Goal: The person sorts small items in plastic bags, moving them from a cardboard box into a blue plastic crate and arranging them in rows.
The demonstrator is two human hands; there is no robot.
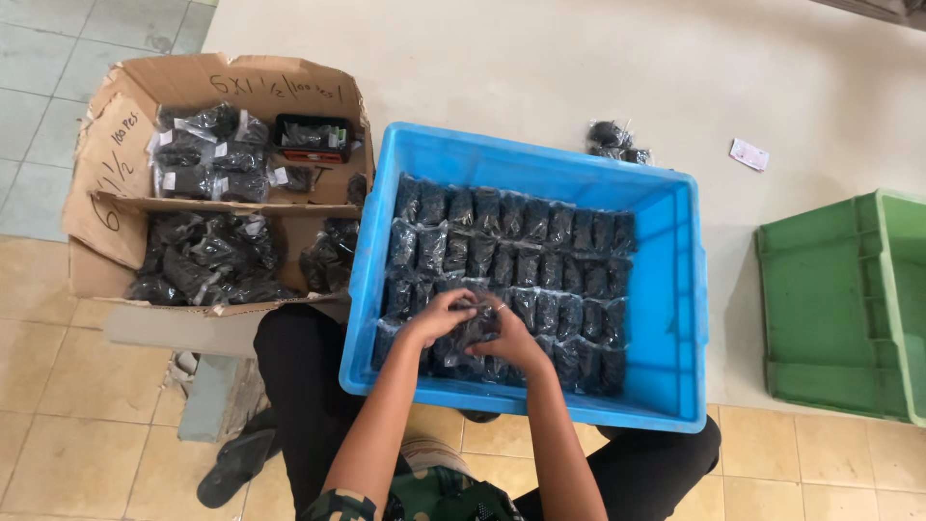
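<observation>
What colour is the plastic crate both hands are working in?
Bright blue: the rectangular plastic crate of small dark packets, clearest in the head view.

Arms: we noted both bare to the elbow, no sleeves reaching the left hand (436,316) or right hand (508,338).
Shirt: we saw camouflage green fabric (424,492).
Trousers: black (299,386).
Footwear: a dark sandal (236,465).

A pale floor slab (540,68) bears a blue crate (675,289), green crate (839,299) and cardboard box (125,145).
</observation>
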